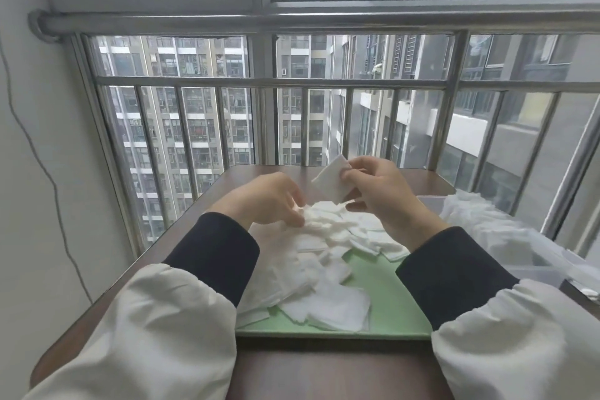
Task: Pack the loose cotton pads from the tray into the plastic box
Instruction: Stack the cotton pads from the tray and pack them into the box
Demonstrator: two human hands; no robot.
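Note:
A pile of loose white cotton pads (328, 256) covers most of a pale green tray (380, 295) in the middle of the table. My right hand (376, 191) pinches a small stack of pads (331, 180), lifted above the far end of the pile. My left hand (276, 198) reaches into the pile's far left side, its fingertips curled onto a pad there. To the right stands a clear plastic box (519, 269) with white pads (480, 221) in it; its near part is hidden behind my right sleeve.
The tray lies on a dark brown table (324, 373) set against a metal window railing (292, 81). A white wall with a hanging cable (48, 178) is at the left. A small white object (589, 294) lies at the table's right edge.

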